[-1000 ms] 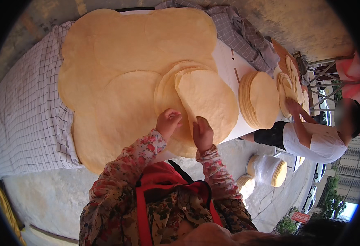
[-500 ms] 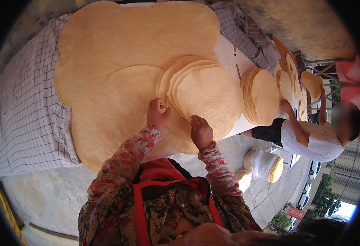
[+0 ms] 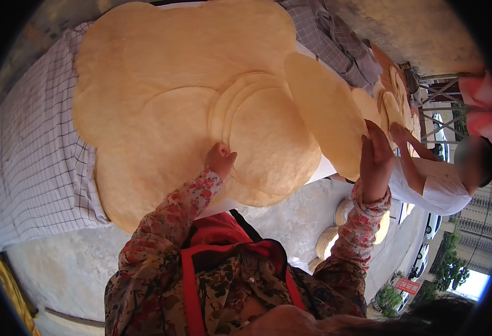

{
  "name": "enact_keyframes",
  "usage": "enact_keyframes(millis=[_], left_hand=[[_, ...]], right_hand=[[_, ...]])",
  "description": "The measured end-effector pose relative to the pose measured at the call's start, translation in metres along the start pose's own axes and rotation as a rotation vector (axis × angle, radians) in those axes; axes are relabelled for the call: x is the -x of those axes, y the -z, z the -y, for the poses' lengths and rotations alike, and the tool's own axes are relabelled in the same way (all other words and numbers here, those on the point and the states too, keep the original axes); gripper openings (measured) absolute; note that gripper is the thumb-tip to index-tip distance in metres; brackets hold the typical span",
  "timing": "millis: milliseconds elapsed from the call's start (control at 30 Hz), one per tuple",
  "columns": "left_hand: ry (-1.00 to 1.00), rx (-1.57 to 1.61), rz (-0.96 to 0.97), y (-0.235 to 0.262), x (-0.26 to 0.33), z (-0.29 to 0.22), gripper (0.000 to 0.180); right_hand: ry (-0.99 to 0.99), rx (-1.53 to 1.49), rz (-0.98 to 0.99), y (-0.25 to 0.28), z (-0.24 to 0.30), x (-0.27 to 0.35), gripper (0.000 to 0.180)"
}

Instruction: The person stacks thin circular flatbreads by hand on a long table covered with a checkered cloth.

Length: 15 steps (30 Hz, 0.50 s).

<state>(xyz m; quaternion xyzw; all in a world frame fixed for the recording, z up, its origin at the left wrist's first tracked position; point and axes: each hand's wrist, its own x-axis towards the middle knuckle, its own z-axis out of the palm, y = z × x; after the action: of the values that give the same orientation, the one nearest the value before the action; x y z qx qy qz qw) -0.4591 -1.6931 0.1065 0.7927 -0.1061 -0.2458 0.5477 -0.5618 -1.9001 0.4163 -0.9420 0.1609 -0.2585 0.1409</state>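
Note:
My right hand [image 3: 376, 162] grips the near edge of a thin round flatbread [image 3: 325, 112], lifted and tilted above the right side of the stack. My left hand [image 3: 220, 160] is curled closed beside the left edge of several overlapping round flatbreads [image 3: 271, 140]; I see nothing in its fingers. Under these lies a wide layer of pale, overlapping flatbreads [image 3: 145, 61] covering most of the table. The lifted flatbread hides part of another stack behind it.
A checked white cloth [image 3: 39, 140] drapes the table's left end, and a grey checked cloth [image 3: 335, 42] lies at its far right. A co-worker in a white shirt [image 3: 430, 187] handles flatbreads at right. Round stacks [image 3: 327, 242] stand low beyond my right forearm.
My right hand has lifted a flatbread off the stack and swung it to the right. My left hand has dropped slightly nearer and its fingers have closed. The co-worker's arms have lowered.

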Motion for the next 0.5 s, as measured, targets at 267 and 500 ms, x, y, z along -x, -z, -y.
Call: enact_keyframes(millis=[267,500], left_hand=[[0.271,0.224,0.418,-0.006,0.005,-0.030,0.022],[0.458,0.767,0.380,-0.011,0.022,-0.060,0.022]], right_hand=[[0.140,0.082,0.241,-0.134,-0.006,0.113,0.019],[0.023,-0.119,0.171,-0.181,0.008,0.160,0.026]])
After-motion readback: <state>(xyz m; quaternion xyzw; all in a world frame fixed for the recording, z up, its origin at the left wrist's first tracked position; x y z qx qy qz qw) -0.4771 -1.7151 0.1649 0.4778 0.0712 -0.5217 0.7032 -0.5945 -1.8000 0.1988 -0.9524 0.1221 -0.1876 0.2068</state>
